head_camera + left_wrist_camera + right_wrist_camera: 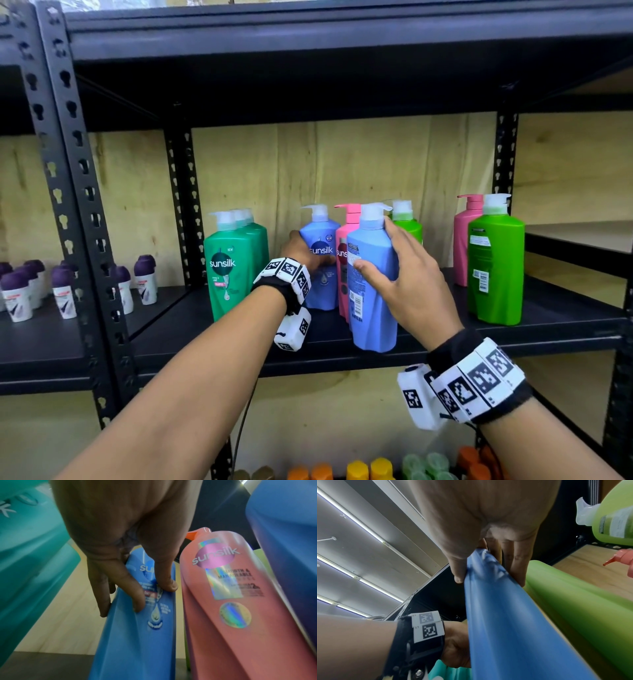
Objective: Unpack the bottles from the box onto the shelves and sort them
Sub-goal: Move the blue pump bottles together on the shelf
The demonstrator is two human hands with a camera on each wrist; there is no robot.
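On the black shelf (438,329) my left hand (301,251) grips the rear blue Sunsilk bottle (323,284), label facing me. In the left wrist view the left hand (154,596) has its thumb and fingers curled round that blue bottle (140,635). My right hand (394,263) grips the front blue bottle (373,308) near its shoulder, back label facing me. The right wrist view shows the right hand (489,580) with thumb and fingers on either side of this bottle (505,628). Between the two blue bottles stands a pink bottle (343,270) (231,601).
Three teal-green bottles (233,270) stand at the left, a lime bottle (407,224) behind my right hand, and a lime (496,267) and pink bottle (461,240) at the right. Purple-capped roll-ons (65,291) fill the left bay. Coloured caps (370,467) show on the shelf below.
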